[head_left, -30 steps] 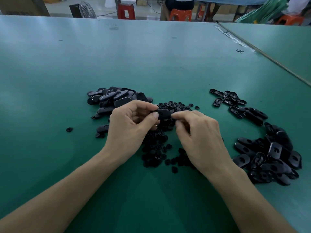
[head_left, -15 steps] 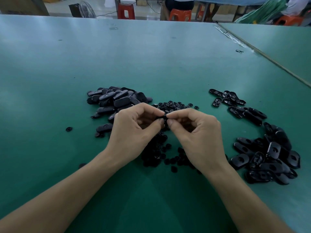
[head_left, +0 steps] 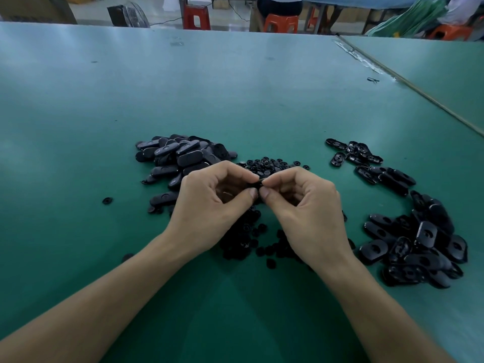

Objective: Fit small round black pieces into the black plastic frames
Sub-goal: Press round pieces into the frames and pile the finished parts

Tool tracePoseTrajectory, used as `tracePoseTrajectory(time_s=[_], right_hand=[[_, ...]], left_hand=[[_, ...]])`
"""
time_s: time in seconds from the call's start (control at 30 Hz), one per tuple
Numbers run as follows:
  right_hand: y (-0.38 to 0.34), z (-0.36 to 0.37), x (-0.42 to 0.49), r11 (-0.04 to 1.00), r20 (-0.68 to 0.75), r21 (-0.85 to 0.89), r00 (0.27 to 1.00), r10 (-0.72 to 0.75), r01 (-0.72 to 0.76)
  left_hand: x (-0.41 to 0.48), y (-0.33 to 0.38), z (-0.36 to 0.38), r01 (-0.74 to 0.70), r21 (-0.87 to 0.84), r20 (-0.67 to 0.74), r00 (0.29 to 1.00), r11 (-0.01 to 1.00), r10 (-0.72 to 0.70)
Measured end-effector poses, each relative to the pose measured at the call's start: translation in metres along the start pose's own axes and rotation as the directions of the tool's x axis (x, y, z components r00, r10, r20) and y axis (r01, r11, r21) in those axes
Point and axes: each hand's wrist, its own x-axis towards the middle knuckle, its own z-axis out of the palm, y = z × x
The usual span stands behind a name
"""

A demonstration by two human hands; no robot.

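Observation:
My left hand [head_left: 212, 205] and my right hand [head_left: 306, 208] meet fingertip to fingertip above the table and pinch one black plastic frame [head_left: 259, 182] between them; it is almost wholly hidden by the fingers. Under and behind the hands lies a heap of small round black pieces [head_left: 269, 163]. A pile of closed-looking black frames [head_left: 178, 155] lies to the left. To the right lies a bigger pile of black frames with holes [head_left: 419, 244], and a smaller scatter of frames [head_left: 366, 161] lies further back.
The green table [head_left: 235, 95] stretches far ahead. One stray round piece [head_left: 107, 200] lies at the left. A seam and a second green table [head_left: 445, 82] run along the right. Orange stools [head_left: 281, 23] and a fan [head_left: 129, 14] stand beyond the far edge.
My hands have drawn closer together, so the frame that showed between them a second ago is now nearly covered by the fingertips.

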Motion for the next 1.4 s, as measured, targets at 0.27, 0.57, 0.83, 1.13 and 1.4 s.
tracePoseTrajectory(time_s=[0.27,0.57,0.83,1.13,1.4], right_hand=[[0.0003,-0.0002,0.0001,1.000,0.012,-0.013,1.000,0.027,-0.027],[-0.0040,0.0017,-0.0028,0.995,-0.016,-0.092,0.999,-0.030,0.029],[-0.0016,0.0055,-0.0036,1.000,0.007,-0.009,1.000,-0.014,0.014],[0.0002,0.0043,-0.0033,0.997,0.034,0.063,0.999,0.040,-0.043],[-0.0028,0.0014,-0.0040,0.999,0.003,-0.040,1.000,-0.002,0.002]], left_hand=[[-0.0017,0.0018,0.0006,-0.015,0.014,0.005,1.000,1.000,0.015],[-0.0015,0.0025,-0.0002,-0.009,0.027,-0.016,1.000,1.000,0.009],[-0.0010,0.0046,0.0004,0.014,0.062,-0.065,0.998,0.998,-0.010],[0.0005,0.0030,-0.0016,0.039,0.029,-0.058,0.998,0.999,-0.037],[-0.0018,0.0044,0.0009,0.026,0.009,-0.015,1.000,1.000,-0.026]])
